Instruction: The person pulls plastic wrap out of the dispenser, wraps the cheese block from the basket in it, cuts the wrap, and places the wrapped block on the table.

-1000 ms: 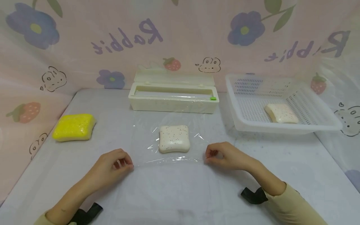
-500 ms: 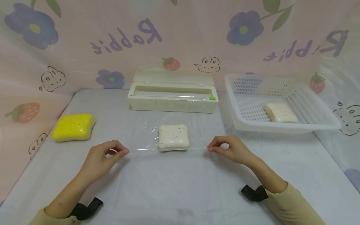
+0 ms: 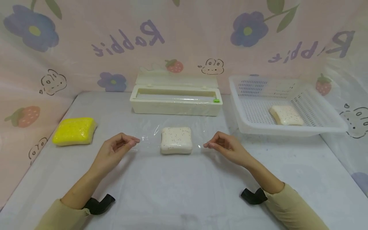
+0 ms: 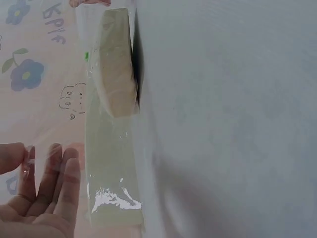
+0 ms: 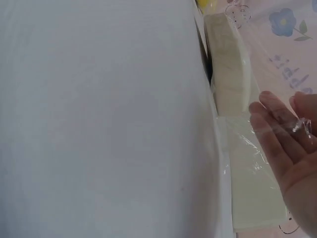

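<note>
The left hand (image 3: 115,147) pinches a clear plastic film (image 3: 146,139) between thumb and forefinger, and the right hand (image 3: 225,147) pinches it likewise opposite. Between them sits a dark-speckled white block (image 3: 176,140), near an open film dispenser (image 3: 176,108); a yellow block (image 3: 74,131) lies beyond the left hand.

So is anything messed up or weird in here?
Yes, one thing: the purple Rabbit lettering on the curtain runs backwards, like in a mirror. The clear film is wrinkled near the left fingers pinching it, but that's hardly odd. I see nothing spilled or broken.
</note>
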{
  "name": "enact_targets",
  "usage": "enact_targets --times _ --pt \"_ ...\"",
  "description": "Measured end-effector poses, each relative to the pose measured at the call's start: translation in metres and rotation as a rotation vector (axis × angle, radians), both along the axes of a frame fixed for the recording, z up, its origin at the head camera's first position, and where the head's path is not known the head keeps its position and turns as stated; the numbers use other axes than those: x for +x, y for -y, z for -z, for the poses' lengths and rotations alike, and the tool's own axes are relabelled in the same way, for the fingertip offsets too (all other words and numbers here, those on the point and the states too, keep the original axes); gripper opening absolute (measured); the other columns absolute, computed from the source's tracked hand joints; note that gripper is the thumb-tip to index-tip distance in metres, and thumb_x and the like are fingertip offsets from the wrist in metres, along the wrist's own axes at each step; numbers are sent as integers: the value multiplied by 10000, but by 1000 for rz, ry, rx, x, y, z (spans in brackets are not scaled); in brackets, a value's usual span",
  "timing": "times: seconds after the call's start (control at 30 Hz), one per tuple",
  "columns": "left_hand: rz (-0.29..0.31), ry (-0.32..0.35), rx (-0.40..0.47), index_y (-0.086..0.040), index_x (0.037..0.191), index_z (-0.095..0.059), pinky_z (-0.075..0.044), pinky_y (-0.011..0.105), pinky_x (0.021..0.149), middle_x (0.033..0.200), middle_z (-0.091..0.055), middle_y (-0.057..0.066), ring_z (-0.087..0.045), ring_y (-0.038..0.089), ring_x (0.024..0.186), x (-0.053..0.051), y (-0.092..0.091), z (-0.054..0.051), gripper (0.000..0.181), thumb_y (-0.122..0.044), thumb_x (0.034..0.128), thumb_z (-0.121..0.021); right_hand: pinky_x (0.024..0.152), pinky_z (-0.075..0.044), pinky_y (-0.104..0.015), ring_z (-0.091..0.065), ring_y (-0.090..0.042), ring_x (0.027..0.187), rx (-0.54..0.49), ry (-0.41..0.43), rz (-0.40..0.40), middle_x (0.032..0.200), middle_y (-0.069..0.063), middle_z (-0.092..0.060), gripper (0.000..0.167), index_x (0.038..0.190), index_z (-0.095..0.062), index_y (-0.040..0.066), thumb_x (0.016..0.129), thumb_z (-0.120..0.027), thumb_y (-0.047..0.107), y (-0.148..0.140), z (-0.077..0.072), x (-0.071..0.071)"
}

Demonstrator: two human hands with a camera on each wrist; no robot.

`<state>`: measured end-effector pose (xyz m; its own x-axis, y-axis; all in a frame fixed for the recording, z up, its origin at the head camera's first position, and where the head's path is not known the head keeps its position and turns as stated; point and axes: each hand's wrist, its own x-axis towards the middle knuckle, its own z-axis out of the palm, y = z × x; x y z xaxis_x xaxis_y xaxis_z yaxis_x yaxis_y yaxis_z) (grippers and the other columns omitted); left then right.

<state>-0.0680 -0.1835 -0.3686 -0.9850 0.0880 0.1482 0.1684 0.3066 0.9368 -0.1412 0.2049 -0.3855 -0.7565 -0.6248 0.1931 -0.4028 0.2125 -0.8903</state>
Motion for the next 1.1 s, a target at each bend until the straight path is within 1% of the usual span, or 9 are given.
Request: enact_targets --times 0.17,0.23,0.3,0.4,0.5,0.57,0.8,0.93,1.1 --pt "43 0 144 82 991 -536 -491 146 894 1058 -682 -43 -637 128 1021 -6 -2 5 213 -130 988 -529 804 -571 -377 -697 -301 893 -23 87 -18 934 -200 -711 86 994 -537 -20 988 -502 58 6 -1 1" --pt "58 -6 204 76 1004 -513 -521 188 871 1020 -695 -25 -664 133 969 -9 -3 7 204 -127 1002 -496 790 -577 -367 -707 -279 861 -25 106 -1 905 -195 -714 109 1007 -522 -30 996 -491 75 8 -1 1" --pt "60 -13 218 80 1016 -472 -549 221 829 968 -706 0 -690 132 904 -11 -5 8 211 -130 1019 -454 773 -583 -356 -715 -264 838 -19 116 32 890 -199 -715 134 1023 -506 -48 1001 -482 82 8 -1 1" --pt "27 -6 153 72 1036 -413 -571 235 762 919 -707 86 -704 111 823 -12 -8 10 220 -148 1037 -406 745 -588 -333 -720 -254 801 -2 127 99 857 -209 -712 165 1050 -491 -71 1002 -477 86 8 -2 1" --pt "-31 21 29 47 1060 -392 -575 231 715 885 -699 182 -709 118 768 -10 -12 10 209 -161 1043 -388 708 -593 -330 -723 -258 769 21 137 142 826 -214 -708 192 1072 -487 -89 998 -481 88 8 -2 0" --pt "-64 49 -21 38 1073 -389 -581 246 692 856 -692 226 -714 154 735 -9 -14 10 202 -161 1042 -385 688 -595 -330 -723 -251 748 40 142 166 801 -205 -707 198 1074 -494 -81 996 -489 100 9 -2 0" --pt "-142 122 -167 25 1079 -408 -575 250 595 749 -700 184 -703 196 625 -13 -19 11 172 -139 1040 -371 606 -594 -352 -720 -256 675 73 197 223 730 -207 -691 208 1064 -509 -78 992 -511 117 15 2 -3" --pt "-148 178 -186 33 1083 -414 -576 267 570 721 -697 178 -699 220 595 -16 -19 10 163 -121 1033 -391 582 -591 -345 -715 -255 645 110 218 252 705 -201 -691 222 1059 -518 -80 985 -529 129 20 3 -5" --pt "-121 334 -155 82 1132 -425 -573 268 564 698 -698 134 -701 199 587 -24 -15 9 233 -124 1026 -391 575 -589 -338 -703 -228 601 158 289 270 690 -191 -694 200 1024 -541 -99 962 -535 91 23 4 -7"
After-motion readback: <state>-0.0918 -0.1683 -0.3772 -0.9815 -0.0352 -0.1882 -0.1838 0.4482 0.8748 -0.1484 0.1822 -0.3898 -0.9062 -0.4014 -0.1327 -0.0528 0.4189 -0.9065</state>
